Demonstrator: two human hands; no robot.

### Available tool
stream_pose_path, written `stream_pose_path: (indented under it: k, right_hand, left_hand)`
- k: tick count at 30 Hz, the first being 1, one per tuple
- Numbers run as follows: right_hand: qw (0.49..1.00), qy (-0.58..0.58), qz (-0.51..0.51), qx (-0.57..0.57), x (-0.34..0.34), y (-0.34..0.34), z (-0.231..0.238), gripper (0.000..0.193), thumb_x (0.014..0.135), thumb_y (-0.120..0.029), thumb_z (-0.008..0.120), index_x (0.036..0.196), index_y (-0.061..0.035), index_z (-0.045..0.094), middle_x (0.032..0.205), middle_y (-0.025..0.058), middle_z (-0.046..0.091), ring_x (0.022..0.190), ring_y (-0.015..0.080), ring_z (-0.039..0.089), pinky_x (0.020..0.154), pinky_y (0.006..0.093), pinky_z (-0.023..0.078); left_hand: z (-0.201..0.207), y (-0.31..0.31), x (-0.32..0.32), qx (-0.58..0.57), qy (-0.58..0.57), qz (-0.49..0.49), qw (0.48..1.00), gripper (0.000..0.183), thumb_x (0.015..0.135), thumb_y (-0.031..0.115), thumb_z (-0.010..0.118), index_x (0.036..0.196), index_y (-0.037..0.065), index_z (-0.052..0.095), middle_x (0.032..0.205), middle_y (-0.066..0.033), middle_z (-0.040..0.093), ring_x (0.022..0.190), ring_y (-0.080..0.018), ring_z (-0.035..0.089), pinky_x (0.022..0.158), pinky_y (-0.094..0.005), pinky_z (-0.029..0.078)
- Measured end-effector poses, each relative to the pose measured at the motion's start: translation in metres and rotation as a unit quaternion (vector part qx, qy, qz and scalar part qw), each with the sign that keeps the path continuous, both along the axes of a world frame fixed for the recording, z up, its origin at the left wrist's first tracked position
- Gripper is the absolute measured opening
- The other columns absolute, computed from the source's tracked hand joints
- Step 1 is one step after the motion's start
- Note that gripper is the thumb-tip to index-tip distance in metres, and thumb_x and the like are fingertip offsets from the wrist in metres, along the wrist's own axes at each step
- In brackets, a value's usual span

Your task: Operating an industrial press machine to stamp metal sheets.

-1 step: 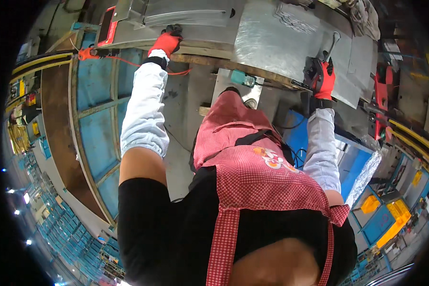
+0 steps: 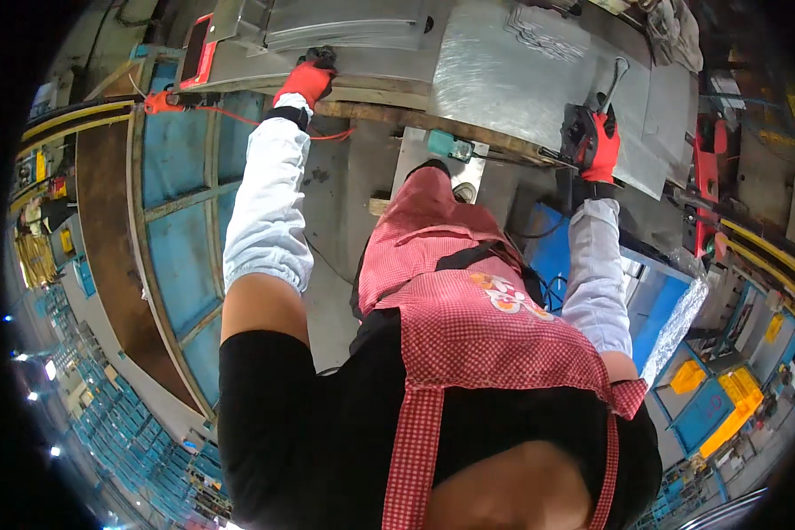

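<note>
My left hand (image 2: 307, 81), in a red glove with dark fingertips, is at the near edge of the worktable, just in front of a stack of flat metal sheets (image 2: 353, 34). Its fingers look curled, and what they hold, if anything, is hidden. My right hand (image 2: 597, 146), in a similar red and black glove, grips a slim metal rod (image 2: 616, 84) with a bent end pointing away from me. Under that hand and rod lies a large shiny metal sheet (image 2: 495, 84). Several thin cut metal pieces (image 2: 546, 34) lie on its far part.
A wooden strip (image 2: 397, 97) runs along the table's near edge. A green pedal-like device (image 2: 450, 145) with a cable sits on the floor below. At left are a blue framed panel (image 2: 177, 159) and an orange cable (image 2: 238, 115); a blue box (image 2: 548, 238) stands beside my right forearm.
</note>
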State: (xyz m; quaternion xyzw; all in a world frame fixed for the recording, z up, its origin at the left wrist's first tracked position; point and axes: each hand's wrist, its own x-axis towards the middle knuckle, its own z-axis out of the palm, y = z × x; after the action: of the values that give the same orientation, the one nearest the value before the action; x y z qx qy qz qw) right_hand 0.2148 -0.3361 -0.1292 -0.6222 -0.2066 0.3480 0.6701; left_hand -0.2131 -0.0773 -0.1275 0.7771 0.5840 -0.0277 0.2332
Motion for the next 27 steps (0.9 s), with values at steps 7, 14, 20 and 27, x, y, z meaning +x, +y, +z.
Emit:
stream_pose_path:
  k: [7,14,20,27]
  right_hand:
    - [0.998,-0.06,0.009,-0.015,0.009,0.0,-0.018,0.043,0.079,-0.011,0.058,0.119,-0.0012,0.044,0.078,0.0028,0.054,0.063,0.011,0.051,0.056,0.0266,0.044]
    - [0.999,-0.007,0.039,-0.019,0.023,-0.001,-0.038,0.036,0.08,-0.01,0.056,0.113,-0.0004,0.046,0.076,0.0049,0.055,0.063,0.0144,0.054,0.056,0.0275,0.046]
    - [0.999,-0.034,0.011,0.016,0.015,0.0,-0.027,0.032,0.08,-0.011,0.057,0.109,-0.0015,0.048,0.074,0.0053,0.056,0.06,0.0148,0.054,0.055,0.0275,0.047]
    - [0.999,0.047,0.013,0.002,0.01,0.0,-0.017,0.044,0.076,-0.014,0.062,0.116,-0.0022,0.048,0.083,0.004,0.058,0.063,0.0108,0.054,0.056,0.0232,0.045]
  left_hand:
    - [0.006,-0.003,0.006,-0.008,0.031,0.031,0.999,0.03,0.079,0.03,0.045,0.103,0.015,0.055,0.108,-0.0157,0.054,0.098,-0.0365,0.049,0.083,-0.0411,0.041]
    - [-0.003,-0.002,0.005,0.004,0.011,0.016,1.0,0.031,0.078,0.029,0.045,0.104,0.015,0.054,0.107,-0.0165,0.054,0.1,-0.0363,0.049,0.082,-0.0427,0.041]
    - [-0.018,0.004,-0.001,0.039,-0.007,-0.018,0.999,0.035,0.078,0.029,0.045,0.11,0.017,0.054,0.112,-0.0156,0.052,0.104,-0.0353,0.047,0.086,-0.0409,0.04]
    - [0.008,-0.005,0.011,0.005,0.009,0.013,1.0,0.035,0.078,0.028,0.046,0.11,0.018,0.054,0.112,-0.0155,0.052,0.103,-0.0353,0.048,0.086,-0.0404,0.04]
